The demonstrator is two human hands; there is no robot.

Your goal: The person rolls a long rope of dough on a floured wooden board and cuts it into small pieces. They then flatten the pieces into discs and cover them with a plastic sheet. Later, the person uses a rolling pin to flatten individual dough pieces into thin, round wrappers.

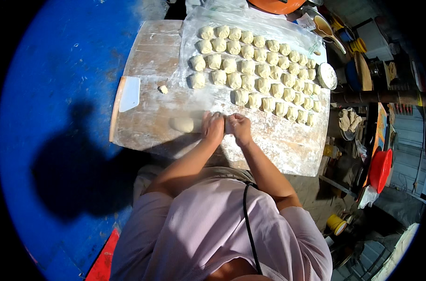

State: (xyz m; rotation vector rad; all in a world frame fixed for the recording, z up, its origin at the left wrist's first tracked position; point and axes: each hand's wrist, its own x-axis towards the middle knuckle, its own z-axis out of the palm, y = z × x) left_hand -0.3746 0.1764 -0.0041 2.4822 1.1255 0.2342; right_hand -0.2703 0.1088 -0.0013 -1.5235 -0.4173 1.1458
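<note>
A smooth roll of pale dough (183,124) lies on the floured wooden board (276,151), its right part running under my left hand (213,127). The left fingers are wrapped over that dough. Close beside it, my right hand (240,127) has its fingers curled in, thumb side towards the left hand. What sits between the right fingers is hidden and blurred. Beyond both hands, several rows of cut dough pieces (248,66) stand on the board, partly over a clear plastic sheet (195,31). A small dough scrap (163,89) lies further left.
A white dough scraper (129,94) rests at the board's left edge. A bowl of flour (327,76) stands at the right edge. An orange basin (278,5) is at the far side, with a ladle (325,28) nearby. Cluttered shelves and a red basin (380,171) are to the right.
</note>
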